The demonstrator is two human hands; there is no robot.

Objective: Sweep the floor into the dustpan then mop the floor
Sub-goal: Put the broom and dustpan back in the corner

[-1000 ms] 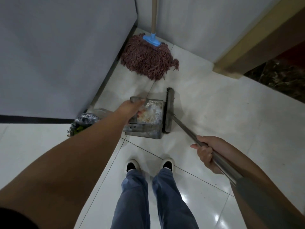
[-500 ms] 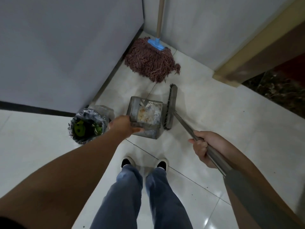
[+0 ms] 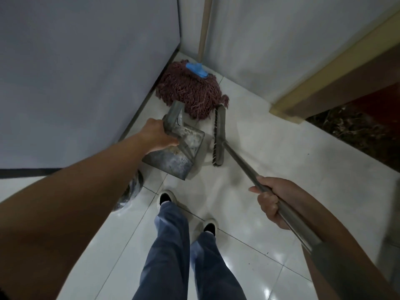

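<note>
The right hand (image 3: 272, 204) is wrapped round the broom (image 3: 218, 137) handle. Farther off, the left hand (image 3: 155, 137) has closed on the dustpan (image 3: 173, 156) and tipped it up off the floor (image 3: 281, 148); sweeping looks done, and the mop (image 3: 190, 92) waits beyond.

The left forearm covers most of the bin (image 3: 132, 191) on the floor, so its contents cannot be seen. The mop handle (image 3: 204, 27) runs off the top edge. The broom handle (image 3: 303, 232) blurs near the lower right.
</note>
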